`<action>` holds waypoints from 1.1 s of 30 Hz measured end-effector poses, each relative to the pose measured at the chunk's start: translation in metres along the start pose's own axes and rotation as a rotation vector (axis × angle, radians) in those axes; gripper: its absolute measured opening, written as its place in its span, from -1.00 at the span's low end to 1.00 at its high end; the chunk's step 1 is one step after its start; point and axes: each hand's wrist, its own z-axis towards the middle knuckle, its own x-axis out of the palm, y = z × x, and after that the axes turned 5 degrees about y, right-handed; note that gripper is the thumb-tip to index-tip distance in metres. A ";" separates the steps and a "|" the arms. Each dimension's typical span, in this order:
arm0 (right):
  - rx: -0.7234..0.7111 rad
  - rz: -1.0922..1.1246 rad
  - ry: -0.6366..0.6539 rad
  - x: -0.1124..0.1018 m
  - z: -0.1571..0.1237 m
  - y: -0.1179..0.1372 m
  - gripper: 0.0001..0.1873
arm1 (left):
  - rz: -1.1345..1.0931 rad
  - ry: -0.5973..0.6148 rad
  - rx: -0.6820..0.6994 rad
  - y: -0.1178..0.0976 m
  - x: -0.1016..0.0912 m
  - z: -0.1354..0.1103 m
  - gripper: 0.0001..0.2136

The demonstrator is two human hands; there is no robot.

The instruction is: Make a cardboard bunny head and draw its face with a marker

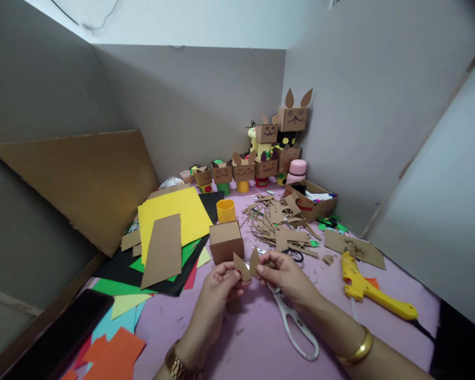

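Between the fingertips of my left hand (219,293) is a pointed brown cardboard ear (241,267). My right hand (283,274) pinches a second cardboard ear (254,261), held upright close beside the first. Just behind them stands a small closed cardboard box (226,243). White-handled scissors (295,322) lie on the table under my right hand, their blades partly hidden. A second pair of scissors with black handles (295,255) lies just beyond that hand.
At right lies a yellow glue gun (370,293) near a stained cardboard piece (354,249). Cardboard scraps (277,221) are heaped beyond my hands. Coloured sheets (198,214) and a phone (59,335) lie left. Cardboard animal figures (243,170) line the back, beside a box of markers (312,203).
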 end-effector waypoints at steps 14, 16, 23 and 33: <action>-0.013 -0.004 0.064 0.000 0.000 -0.007 -0.63 | -0.050 0.029 0.034 0.006 0.003 0.001 -0.75; -0.006 -0.005 0.085 0.001 -0.001 -0.007 -0.61 | -0.054 0.031 0.039 0.007 0.003 0.001 -0.74; 0.023 -0.018 0.077 0.000 0.000 -0.004 -0.47 | -0.032 0.029 0.059 0.010 0.001 0.002 -0.75; -0.015 -0.045 0.134 0.000 -0.003 -0.002 -0.62 | 0.083 0.049 0.099 0.010 0.004 -0.002 -0.78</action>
